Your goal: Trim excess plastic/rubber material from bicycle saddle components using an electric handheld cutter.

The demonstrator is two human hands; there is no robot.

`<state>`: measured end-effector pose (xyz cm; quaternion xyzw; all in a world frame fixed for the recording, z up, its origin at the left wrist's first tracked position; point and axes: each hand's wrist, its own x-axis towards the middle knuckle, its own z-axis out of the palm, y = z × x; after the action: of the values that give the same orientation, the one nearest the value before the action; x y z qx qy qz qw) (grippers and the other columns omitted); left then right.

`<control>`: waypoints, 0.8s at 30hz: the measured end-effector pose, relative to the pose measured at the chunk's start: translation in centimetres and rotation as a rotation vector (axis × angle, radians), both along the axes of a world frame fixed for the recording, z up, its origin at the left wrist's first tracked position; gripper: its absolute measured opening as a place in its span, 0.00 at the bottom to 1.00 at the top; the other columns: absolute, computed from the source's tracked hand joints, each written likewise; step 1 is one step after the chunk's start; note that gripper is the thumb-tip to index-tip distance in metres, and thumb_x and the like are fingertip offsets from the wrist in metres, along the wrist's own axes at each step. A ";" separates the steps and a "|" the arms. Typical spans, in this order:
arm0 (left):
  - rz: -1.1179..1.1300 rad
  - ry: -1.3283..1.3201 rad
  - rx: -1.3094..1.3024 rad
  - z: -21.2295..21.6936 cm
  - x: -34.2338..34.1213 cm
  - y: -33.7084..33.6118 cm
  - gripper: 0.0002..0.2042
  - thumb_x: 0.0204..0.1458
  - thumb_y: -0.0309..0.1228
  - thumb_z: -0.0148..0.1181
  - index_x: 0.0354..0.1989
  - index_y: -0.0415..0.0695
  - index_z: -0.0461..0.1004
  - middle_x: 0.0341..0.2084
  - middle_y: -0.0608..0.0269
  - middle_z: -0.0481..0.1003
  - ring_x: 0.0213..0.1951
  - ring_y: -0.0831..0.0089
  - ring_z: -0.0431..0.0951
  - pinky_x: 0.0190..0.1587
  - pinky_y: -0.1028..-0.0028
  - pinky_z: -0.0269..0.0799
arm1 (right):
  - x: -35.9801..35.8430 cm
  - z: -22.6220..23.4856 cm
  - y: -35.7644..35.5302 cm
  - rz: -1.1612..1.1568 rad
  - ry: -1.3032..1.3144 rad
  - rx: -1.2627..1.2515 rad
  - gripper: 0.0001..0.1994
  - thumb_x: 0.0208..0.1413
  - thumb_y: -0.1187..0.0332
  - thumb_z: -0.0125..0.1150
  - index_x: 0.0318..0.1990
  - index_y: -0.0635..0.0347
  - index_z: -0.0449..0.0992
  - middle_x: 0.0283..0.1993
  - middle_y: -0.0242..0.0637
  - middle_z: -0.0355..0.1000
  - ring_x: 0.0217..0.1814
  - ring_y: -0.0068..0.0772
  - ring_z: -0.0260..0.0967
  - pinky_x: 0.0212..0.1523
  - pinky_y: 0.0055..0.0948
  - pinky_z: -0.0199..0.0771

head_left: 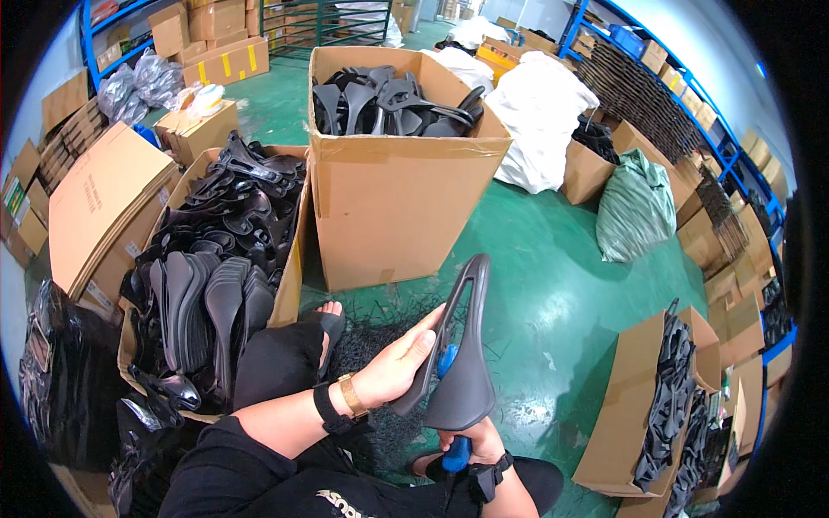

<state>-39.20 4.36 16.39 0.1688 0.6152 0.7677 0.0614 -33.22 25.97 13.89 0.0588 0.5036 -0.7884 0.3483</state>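
A black bicycle saddle (466, 380) with a long central slot is held up in front of me, its narrow nose pointing away. My left hand (401, 363) grips its left side, thumb on top, fingers partly hidden behind it. Under the saddle's wide rear end, my right hand (479, 442) is closed round a blue handle (457, 454). What the handle belongs to is hidden by the saddle. A bit of blue (446, 361) also shows through the slot.
To my left, a carton (298, 268) is packed with black saddles. Ahead, a tall carton (397, 207) holds more saddle parts. Black trimmings (371, 332) litter the green floor near my foot. An open carton of black pieces (617, 414) stands right; a green sack (639, 207) lies beyond.
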 end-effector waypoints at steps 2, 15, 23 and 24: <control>-0.008 0.030 -0.017 0.5 0.2 0.0 0.27 0.66 0.41 0.35 0.68 0.37 0.44 0.67 0.56 0.51 0.67 0.71 0.48 0.67 0.73 0.42 | 0.3 0.2 -0.4 -0.078 -0.081 -0.027 0.11 0.47 0.69 0.63 0.34 0.66 0.70 0.21 0.40 0.68 0.21 0.32 0.68 0.23 0.28 0.70; -0.143 0.057 -0.170 0.6 1.4 0.3 0.28 0.66 0.42 0.34 0.68 0.37 0.43 0.67 0.56 0.50 0.67 0.71 0.49 0.67 0.73 0.43 | -1.5 -2.7 1.4 -0.113 -0.136 -0.407 0.12 0.51 0.68 0.61 0.41 0.64 0.71 0.32 0.36 0.71 0.31 0.29 0.69 0.31 0.27 0.69; -0.099 -0.052 -0.052 -0.8 0.7 0.3 0.28 0.65 0.43 0.36 0.67 0.37 0.48 0.64 0.58 0.55 0.65 0.72 0.54 0.66 0.73 0.47 | -1.6 0.3 -0.4 -0.400 0.272 0.471 0.09 0.54 0.72 0.59 0.42 0.65 0.74 0.36 0.32 0.74 0.32 0.20 0.71 0.33 0.21 0.71; -0.097 -0.050 -0.052 -0.8 0.4 0.3 0.28 0.65 0.43 0.36 0.67 0.37 0.48 0.64 0.58 0.55 0.65 0.72 0.54 0.66 0.73 0.47 | -1.6 0.6 -0.6 -0.436 0.313 0.489 0.11 0.54 0.73 0.60 0.43 0.66 0.73 0.37 0.33 0.74 0.34 0.21 0.71 0.35 0.21 0.71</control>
<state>-38.81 4.64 15.56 0.1778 0.6241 0.7516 0.1183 -34.82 25.34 14.51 0.1252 0.7000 -0.6999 0.0663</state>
